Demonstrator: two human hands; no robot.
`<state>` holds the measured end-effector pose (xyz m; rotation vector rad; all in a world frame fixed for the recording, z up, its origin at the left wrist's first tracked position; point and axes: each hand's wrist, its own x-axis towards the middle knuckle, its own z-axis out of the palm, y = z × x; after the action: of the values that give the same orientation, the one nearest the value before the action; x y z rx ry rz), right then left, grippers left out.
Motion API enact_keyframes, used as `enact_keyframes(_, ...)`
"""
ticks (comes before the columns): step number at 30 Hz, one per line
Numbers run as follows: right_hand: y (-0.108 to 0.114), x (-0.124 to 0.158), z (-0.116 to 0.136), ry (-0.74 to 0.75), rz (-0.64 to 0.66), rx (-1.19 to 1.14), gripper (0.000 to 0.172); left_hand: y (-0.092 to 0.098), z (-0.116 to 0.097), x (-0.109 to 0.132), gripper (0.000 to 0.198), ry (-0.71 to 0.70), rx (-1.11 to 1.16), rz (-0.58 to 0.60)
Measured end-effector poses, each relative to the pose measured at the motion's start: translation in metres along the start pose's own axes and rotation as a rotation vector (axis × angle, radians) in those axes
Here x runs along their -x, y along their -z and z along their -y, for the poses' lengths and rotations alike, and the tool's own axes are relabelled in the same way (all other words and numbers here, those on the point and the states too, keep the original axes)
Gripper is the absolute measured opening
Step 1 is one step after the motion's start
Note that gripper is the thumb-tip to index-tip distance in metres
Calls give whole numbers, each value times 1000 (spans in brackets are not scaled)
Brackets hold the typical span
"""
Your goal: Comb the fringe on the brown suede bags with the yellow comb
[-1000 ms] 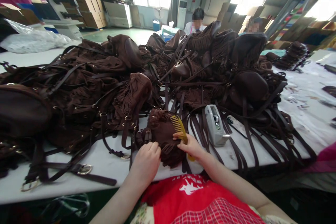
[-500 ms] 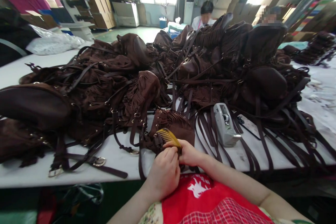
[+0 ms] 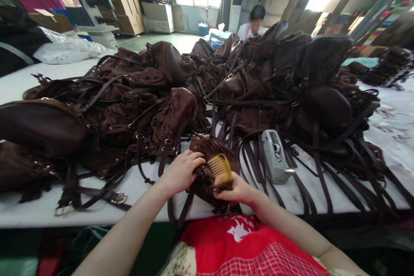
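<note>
A small dark brown fringed bag [image 3: 211,144] lies on the white table in front of me. My left hand [image 3: 183,170] is closed on the bag's near left part, its fingertips partly hidden in the dark material. In my right hand [image 3: 235,190] is a yellow-brown comb [image 3: 221,170], teeth pointing left toward the bag. The right fingers also touch the bag's near side; whether they grip it as well, I cannot tell. Brown straps hang from the bag toward the table edge.
Dark brown fringed bags [image 3: 129,99] with straps and buckles are heaped across the white table [image 3: 145,207]. A grey tape dispenser [image 3: 274,155] stands at right, beside loose straps and black scissors [image 3: 294,152]. Beyond the heap are two people and cardboard boxes [image 3: 127,13].
My left hand has moved left, away from my right hand, and onto the bag's left part. The comb has turned more upright and moved slightly right in my right hand.
</note>
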<state>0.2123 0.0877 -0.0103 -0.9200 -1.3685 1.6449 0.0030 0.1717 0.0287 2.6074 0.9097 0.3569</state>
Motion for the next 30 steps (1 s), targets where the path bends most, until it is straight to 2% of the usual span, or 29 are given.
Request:
enact_keyframes(3,1,8,7,64,50,127,18,-1,10,-13,21,-2,143,32)
enact_keyframes(5,3,13,6,64,-25,125,19,-1,17,-20,16,64,392,-19)
enact_keyframes(8,7,15,0,34,-199,50,21,-3,27,-29,31,339,889,-251)
enact_keyframes(10,8,15,-4,29,-233,67,22,-7,29,-32,37,541,1096,-456)
enact_keyframes(11,9,15,-5,32,-220,95,22,-9,27,-32,38,609,1089,-572)
enact_keyframes(13,9,15,-5,43,-196,151,20,-12,19,-25,37,639,821,-829)
enact_keyframes(15,9,16,-2,61,-185,175,19,-13,3,-10,36,499,371,-1036)
enact_keyframes(16,9,16,-1,71,-176,177,19,-13,-6,-1,35,387,176,-1074)
enact_keyframes(18,9,16,3,101,-143,183,17,-15,-23,20,33,180,-11,-994)
enact_keyframes(20,8,15,5,142,-95,218,16,-24,-34,39,32,91,-8,-805)
enact_keyframes(22,7,14,6,180,-62,263,17,-39,-38,51,36,113,32,-613)
enact_keyframes(24,6,14,6,184,-52,288,16,-57,-38,58,41,172,19,-481)
enact_keyframes(26,3,14,6,162,-65,320,13,-72,-38,61,38,196,-12,-421)
enact_keyframes(28,2,14,7,139,-90,365,12,-78,-43,65,32,176,-2,-442)
enact_keyframes(30,0,13,9,142,-115,398,26,-73,-53,70,31,110,23,-506)
